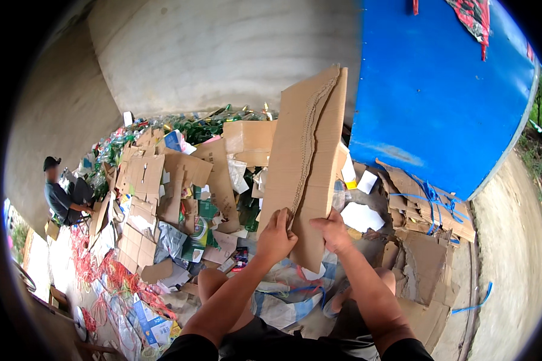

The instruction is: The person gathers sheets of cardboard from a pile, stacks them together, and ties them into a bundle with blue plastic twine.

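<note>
A long folded cardboard sheet (295, 138) stands tilted upward in front of me, with a torn, corrugated edge running down its length. Near its lower end, my left hand (276, 236) is closed on that ragged edge, fingers curled in. My right hand (333, 232) grips the sheet's lower right side, thumb lying across its face. Parts of the fingers of both hands are hidden behind or within the cardboard. Below the sheet, a white and blue woven sack (283, 310) lies on the ground between my legs.
Flattened cardboard (141, 186) and scraps spread to the left, before green bottles (208, 129). A person (66, 195) sits far left. Red string (96, 271) tangles at lower left. On the right lie a cardboard stack (424, 204) with blue strapping (433, 195) and a blue panel (433, 102).
</note>
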`<action>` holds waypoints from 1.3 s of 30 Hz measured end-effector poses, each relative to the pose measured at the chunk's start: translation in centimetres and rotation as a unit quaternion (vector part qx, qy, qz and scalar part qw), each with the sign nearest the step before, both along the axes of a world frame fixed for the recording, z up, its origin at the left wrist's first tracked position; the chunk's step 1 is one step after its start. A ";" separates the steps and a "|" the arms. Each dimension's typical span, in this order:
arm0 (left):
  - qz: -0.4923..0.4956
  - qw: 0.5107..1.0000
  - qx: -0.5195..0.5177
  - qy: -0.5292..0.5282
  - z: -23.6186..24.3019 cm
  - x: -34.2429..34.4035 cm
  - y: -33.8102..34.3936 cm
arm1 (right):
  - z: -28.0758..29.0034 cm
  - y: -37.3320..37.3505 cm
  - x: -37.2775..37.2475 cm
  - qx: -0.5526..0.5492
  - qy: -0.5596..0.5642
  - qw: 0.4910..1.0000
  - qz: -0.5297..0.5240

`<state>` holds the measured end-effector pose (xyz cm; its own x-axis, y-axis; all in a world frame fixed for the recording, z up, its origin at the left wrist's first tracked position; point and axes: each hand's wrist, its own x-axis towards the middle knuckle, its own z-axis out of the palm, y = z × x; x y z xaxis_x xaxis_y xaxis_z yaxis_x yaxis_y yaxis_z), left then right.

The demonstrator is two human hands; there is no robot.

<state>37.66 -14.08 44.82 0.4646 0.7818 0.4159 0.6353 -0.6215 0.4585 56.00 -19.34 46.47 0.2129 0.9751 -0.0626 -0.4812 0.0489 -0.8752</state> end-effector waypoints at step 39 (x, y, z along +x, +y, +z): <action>-0.055 0.912 -0.348 -0.212 -1.3 -8.1 6.9 | 2.4 -2.4 6.9 0.106 0.131 0.984 -0.060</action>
<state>29.53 -7.20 43.49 0.4685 0.8835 -0.0021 0.2611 -0.1362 0.9556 62.92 -21.70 48.90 0.3318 0.9407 0.0710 -0.6688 0.2876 -0.6856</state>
